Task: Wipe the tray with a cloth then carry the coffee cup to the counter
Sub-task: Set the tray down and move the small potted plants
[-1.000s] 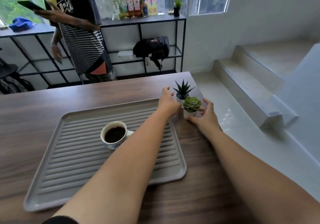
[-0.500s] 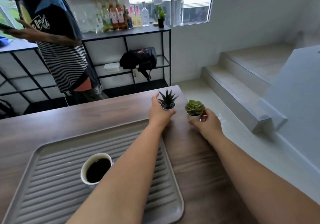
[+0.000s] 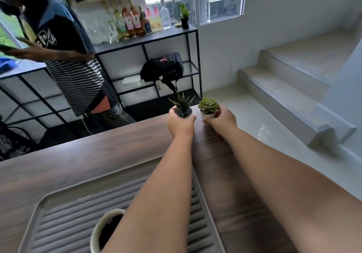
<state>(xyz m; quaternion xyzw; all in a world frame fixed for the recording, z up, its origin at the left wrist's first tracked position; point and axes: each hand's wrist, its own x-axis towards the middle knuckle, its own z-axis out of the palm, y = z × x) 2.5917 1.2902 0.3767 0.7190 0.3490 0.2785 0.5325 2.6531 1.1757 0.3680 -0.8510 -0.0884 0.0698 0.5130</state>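
A grey ribbed tray [image 3: 64, 215] lies on the dark wooden table [image 3: 98, 155] at the bottom of the view. On it stands a white coffee cup [image 3: 101, 231] full of black coffee, partly hidden by my left forearm. At the table's far right corner my left hand [image 3: 181, 123] grips a small pot with a spiky dark green plant [image 3: 183, 104]. Beside it my right hand [image 3: 222, 118] grips a white pot with a pale green succulent [image 3: 208, 106]. No cloth is in view.
A person in a striped shirt [image 3: 66, 64] stands beyond the table at the left, holding a phone. Behind is a black metal shelf [image 3: 148, 37] with bottles and a black bag [image 3: 162, 66]. Steps [image 3: 290, 96] rise at the right.
Both hands have pushed the two plant pots away from the tray to the table's far corner. The view has tilted up, so the tray and cup sit lower in frame.
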